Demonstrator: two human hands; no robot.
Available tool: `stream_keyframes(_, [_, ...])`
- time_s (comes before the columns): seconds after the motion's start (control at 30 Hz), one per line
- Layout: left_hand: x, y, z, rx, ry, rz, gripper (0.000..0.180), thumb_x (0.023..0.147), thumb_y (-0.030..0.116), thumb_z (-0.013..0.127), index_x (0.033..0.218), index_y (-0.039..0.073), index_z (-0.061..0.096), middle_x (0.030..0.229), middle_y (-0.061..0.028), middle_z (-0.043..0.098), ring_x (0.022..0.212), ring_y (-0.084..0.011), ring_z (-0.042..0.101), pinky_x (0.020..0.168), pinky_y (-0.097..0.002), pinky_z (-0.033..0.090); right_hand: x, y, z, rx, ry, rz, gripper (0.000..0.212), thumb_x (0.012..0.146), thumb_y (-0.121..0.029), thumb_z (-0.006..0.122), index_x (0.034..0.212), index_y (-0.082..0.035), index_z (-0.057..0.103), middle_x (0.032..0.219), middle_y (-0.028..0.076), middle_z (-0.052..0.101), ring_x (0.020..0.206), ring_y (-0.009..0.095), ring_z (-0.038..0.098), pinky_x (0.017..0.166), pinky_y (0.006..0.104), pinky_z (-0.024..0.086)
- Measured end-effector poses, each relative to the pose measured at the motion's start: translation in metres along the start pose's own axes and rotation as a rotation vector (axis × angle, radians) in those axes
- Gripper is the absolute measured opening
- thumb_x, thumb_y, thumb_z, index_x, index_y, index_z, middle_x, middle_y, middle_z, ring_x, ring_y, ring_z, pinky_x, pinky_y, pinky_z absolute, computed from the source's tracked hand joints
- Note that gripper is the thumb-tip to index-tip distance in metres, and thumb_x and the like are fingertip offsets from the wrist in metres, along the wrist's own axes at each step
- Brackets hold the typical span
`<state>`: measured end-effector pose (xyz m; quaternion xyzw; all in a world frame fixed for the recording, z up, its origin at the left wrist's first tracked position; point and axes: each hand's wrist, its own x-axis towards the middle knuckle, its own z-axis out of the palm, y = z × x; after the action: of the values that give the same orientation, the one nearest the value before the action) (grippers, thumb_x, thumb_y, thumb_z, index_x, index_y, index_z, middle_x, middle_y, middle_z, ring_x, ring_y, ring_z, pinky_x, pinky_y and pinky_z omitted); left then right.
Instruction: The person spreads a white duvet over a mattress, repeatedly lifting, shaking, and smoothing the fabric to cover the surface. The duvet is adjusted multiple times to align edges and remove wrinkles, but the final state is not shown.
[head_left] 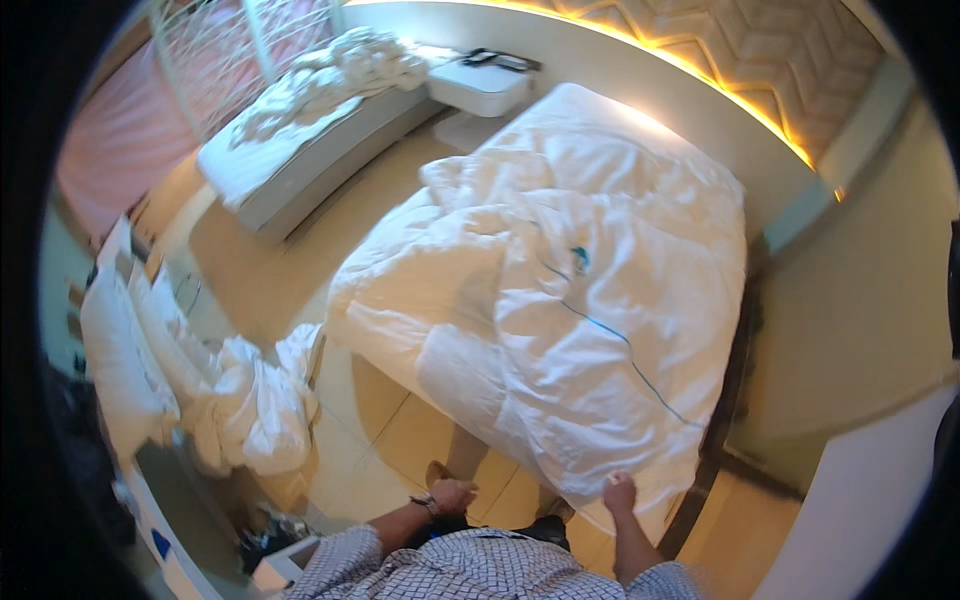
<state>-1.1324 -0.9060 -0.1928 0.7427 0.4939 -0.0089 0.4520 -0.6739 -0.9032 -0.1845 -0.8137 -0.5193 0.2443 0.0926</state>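
A rumpled white duvet (440, 280) covers the large bed in front of me, and its near edge hangs over the foot. At that edge my right hand (619, 490) is closed, with a bit of white cloth pinched in the fingers. My left hand (452, 495) is curled closed near my body, off the bed; whatever it may hold is hidden. A dark band circles my left wrist. Across the white bedding runs a thin blue cord (632, 362), with a small teal bunch (580, 259) close to its far end.
Far left stands a narrower bed (290, 190) with crumpled bedding, beside a white bedside stand (482, 88). White pillows (128, 350) and heaped linen (258, 405) lie at the left. A glowing light strip (680, 65) follows the headboard wall. Tiled floor (395, 430) shows between bed and linen.
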Motion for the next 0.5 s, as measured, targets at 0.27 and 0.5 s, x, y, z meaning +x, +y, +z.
stream_keyframes(0.27, [-0.118,-0.110,-0.153,-0.104,0.469,-0.247,0.032,0.095,0.030,0.060,0.117,0.008,0.069,0.100,-0.0182,0.074,0.091,-0.0378,0.070,0.079,-0.0470,0.056,0.026,-0.298,0.098,-0.194,-0.423,-0.426,0.036,0.085,-0.029,0.061,0.114,-0.009,0.070,0.114,0.024,0.068,0.109,0.039,0.064,0.096,0.0466,0.051])
stream_keyframes(0.5, [-0.156,-0.165,-0.186,-0.318,0.608,-0.423,0.032,0.092,0.030,0.062,0.112,0.006,0.072,0.094,-0.0190,0.074,0.089,-0.0383,0.071,0.080,-0.0461,0.057,0.072,-0.452,0.139,-0.189,-0.504,-0.484,0.038,0.088,-0.030,0.056,0.111,-0.004,0.071,0.111,0.025,0.069,0.107,0.040,0.066,0.095,0.0460,0.051])
